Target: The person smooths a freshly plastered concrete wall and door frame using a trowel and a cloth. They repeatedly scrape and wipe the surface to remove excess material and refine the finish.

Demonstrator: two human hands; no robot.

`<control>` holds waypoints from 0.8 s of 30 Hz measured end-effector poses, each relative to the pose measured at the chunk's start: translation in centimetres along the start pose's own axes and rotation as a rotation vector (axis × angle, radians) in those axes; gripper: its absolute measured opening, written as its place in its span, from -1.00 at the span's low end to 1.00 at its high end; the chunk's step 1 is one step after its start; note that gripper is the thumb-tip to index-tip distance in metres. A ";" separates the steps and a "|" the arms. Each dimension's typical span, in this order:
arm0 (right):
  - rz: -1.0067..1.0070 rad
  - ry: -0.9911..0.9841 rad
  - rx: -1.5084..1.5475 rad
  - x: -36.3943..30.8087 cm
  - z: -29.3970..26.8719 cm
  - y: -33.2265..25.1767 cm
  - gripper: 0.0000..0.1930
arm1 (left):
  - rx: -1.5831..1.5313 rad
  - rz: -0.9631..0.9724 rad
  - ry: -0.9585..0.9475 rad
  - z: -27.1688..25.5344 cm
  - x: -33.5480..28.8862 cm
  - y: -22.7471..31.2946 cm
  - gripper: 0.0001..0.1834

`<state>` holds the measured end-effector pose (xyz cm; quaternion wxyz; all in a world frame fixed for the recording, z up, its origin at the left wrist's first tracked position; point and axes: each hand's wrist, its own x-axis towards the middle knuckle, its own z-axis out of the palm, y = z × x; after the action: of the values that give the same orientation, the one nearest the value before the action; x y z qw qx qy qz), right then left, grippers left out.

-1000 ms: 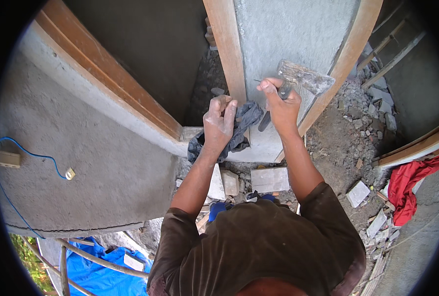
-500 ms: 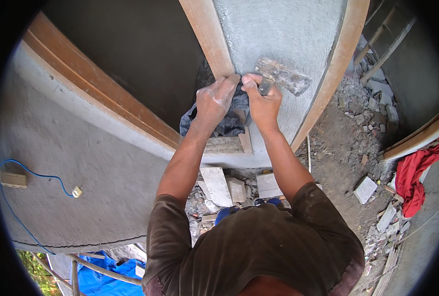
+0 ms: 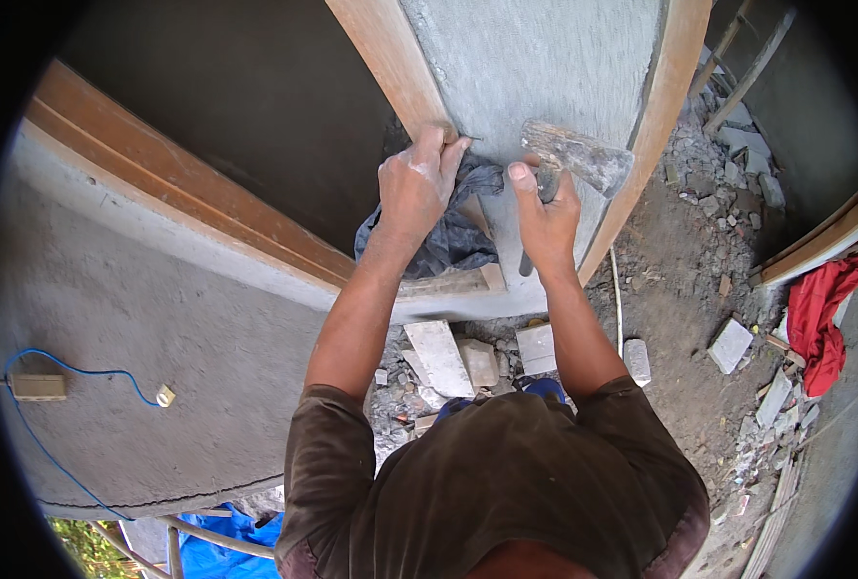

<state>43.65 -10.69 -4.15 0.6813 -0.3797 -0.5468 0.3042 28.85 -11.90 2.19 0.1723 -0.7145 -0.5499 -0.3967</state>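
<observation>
My left hand [image 3: 417, 188], whitened with dust, pinches a thin nail [image 3: 475, 138] at the inner edge of an upright wooden frame [image 3: 390, 58]. Only the nail's end shows past my fingertips. In my right hand [image 3: 548, 217] is a hammer [image 3: 578, 154] with a blocky, worn grey-brown head and a dark handle. My fingers wrap the handle close under the head, which is held in front of the grey plastered wall [image 3: 535, 58]. Hammer and nail are apart. Below my left hand, a crumpled dark plastic sheet [image 3: 453, 236] lies in the frame's lower corner.
Broken blocks [image 3: 438, 357] and rubble cover the ground near my feet. On the right hang a red cloth [image 3: 819, 314] and, farther back, leaning poles [image 3: 752, 72]. A socket box [image 3: 38, 387] with a blue cable [image 3: 91, 367] is at left. A blue tarp [image 3: 226, 550] lies lower left.
My right hand has moved right with the hammer, away from my left hand. My left hand stays at the frame's edge, and the nail's end now shows. The view has shifted slightly.
</observation>
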 end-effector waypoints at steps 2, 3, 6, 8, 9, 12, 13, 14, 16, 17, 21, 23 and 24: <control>0.171 -0.113 0.022 -0.6 -1.9 0.5 -0.57 | -0.006 0.058 0.044 0.0 0.4 -0.2 -0.75; 0.257 -0.171 0.038 -0.9 -2.3 0.7 -0.53 | -0.003 0.047 0.034 -0.1 0.4 -0.1 -0.75; 0.017 -0.106 0.032 -2.0 -2.6 0.6 -0.53 | -0.003 0.024 0.016 -0.1 0.3 0.0 -0.76; -0.131 -0.079 -0.005 -2.1 -2.2 0.7 -0.56 | -0.020 0.020 0.019 0.2 0.4 0.0 -0.76; -0.196 -0.086 -0.055 -2.1 -1.2 0.4 -0.58 | -0.031 0.024 0.021 0.1 0.4 0.0 -0.76; -0.102 -0.143 -0.120 -2.1 -0.9 -0.4 -0.59 | -0.037 0.025 0.014 -0.2 0.5 0.1 -0.77; -0.026 -0.168 -0.123 -2.1 -0.9 -0.7 -0.59 | -0.018 0.020 0.002 -0.2 0.4 0.0 -0.77; -0.039 -0.106 -0.007 -2.6 -0.9 -0.3 -0.59 | 0.000 0.014 -0.010 -0.3 0.4 -0.1 -0.77; -0.074 -0.004 0.126 -3.1 -1.1 0.0 -0.58 | -0.017 0.019 -0.009 -0.2 0.4 0.0 -0.77; -0.092 0.048 0.192 -3.2 -1.1 0.3 -0.58 | -0.026 0.023 -0.009 -0.2 0.5 0.1 -0.77; -0.045 -0.187 -0.118 -1.8 -0.7 0.7 -0.57 | -0.055 0.044 0.017 -0.1 0.7 0.0 -0.76; -0.102 -0.089 -0.048 -2.0 -0.9 0.4 -0.57 | -0.038 0.050 0.018 -0.1 0.5 -0.3 -0.76; -0.087 -0.078 0.017 -1.5 -1.1 -1.5 -0.56 | -0.081 0.034 0.049 -0.3 -0.1 -0.8 -0.76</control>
<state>44.43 -12.90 -3.75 0.6754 -0.3375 -0.5862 0.2936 27.94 -11.89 2.17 0.1635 -0.7202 -0.5170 -0.4328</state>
